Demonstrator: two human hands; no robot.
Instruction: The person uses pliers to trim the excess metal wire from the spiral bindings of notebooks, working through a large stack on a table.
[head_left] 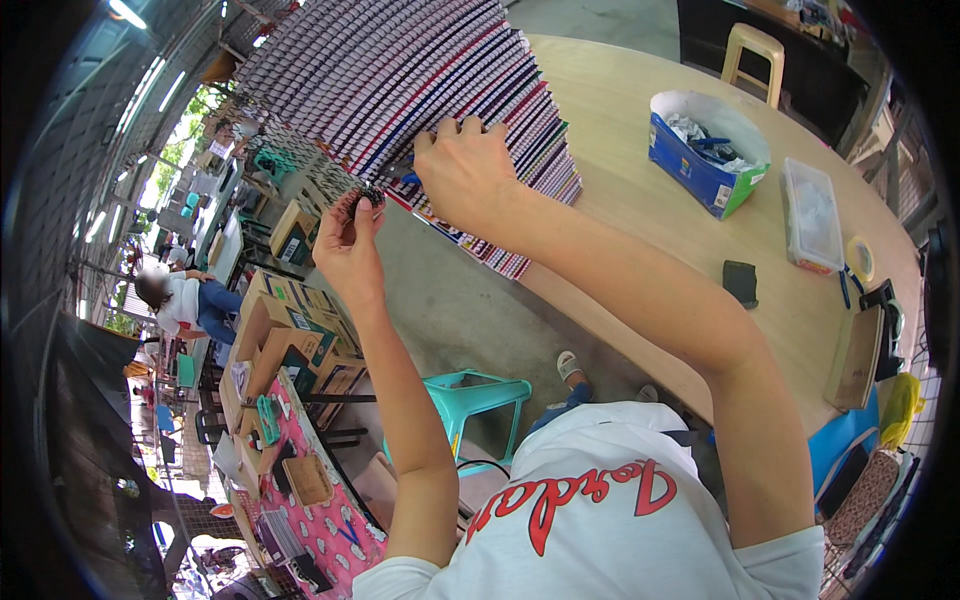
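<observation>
White T-shirt (620, 555); red script lettering (543, 512)

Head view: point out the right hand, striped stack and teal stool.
Right hand (468, 178): head view, on the back of the hand.
Striped stack (420, 90): head view, on its ridged side.
Teal stool (476, 393): head view, on its seat.

A workshop, it seems: a tall stack of coil-bound books (400, 85) stands on the worktop (665, 255), and left of the worktop are cardboard boxes (275, 325), another person (183, 300) and tube lights (128, 14).
</observation>
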